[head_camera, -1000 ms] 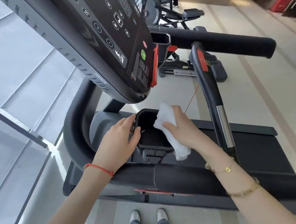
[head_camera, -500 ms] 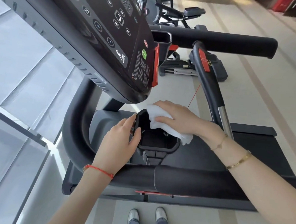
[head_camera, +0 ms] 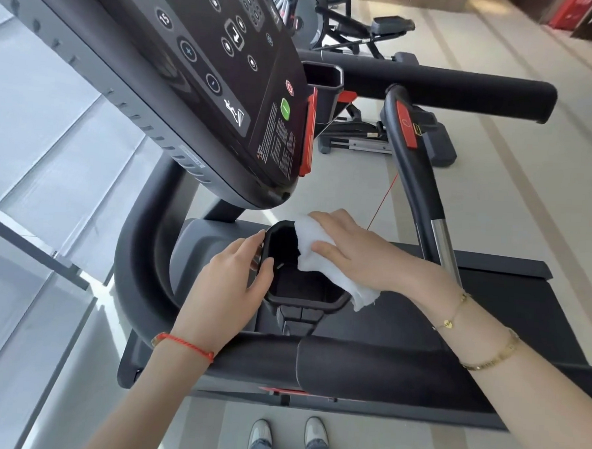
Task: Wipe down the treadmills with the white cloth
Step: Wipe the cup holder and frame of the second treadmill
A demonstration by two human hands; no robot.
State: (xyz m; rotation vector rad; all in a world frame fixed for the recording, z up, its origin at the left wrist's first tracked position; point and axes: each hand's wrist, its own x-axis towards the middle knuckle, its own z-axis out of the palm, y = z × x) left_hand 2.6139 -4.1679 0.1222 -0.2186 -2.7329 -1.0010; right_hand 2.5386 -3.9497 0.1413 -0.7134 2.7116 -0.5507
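I look down on a black treadmill with its button console (head_camera: 192, 81) overhead. Below the console sits a black cup holder (head_camera: 304, 302). My left hand (head_camera: 230, 282) grips the holder's left rim, thumb on the inner edge and fingers outside. My right hand (head_camera: 358, 255) holds the white cloth (head_camera: 323, 260) and presses it on the holder's far right rim. One end of the cloth hangs over the near right corner. Part of that rim is hidden under the cloth.
A padded front handlebar (head_camera: 383, 369) crosses under my forearms. A curved grip bar (head_camera: 420, 182) and a long side rail (head_camera: 432, 87) stand to the right, above the belt (head_camera: 489, 303). A glass wall (head_camera: 35, 142) is at left, another machine (head_camera: 333, 17) behind, and my shoes (head_camera: 287, 433) below.
My right hand has slid the cloth from the holder's near right side up to its far right rim. My left hand has kept its grip on the left rim.
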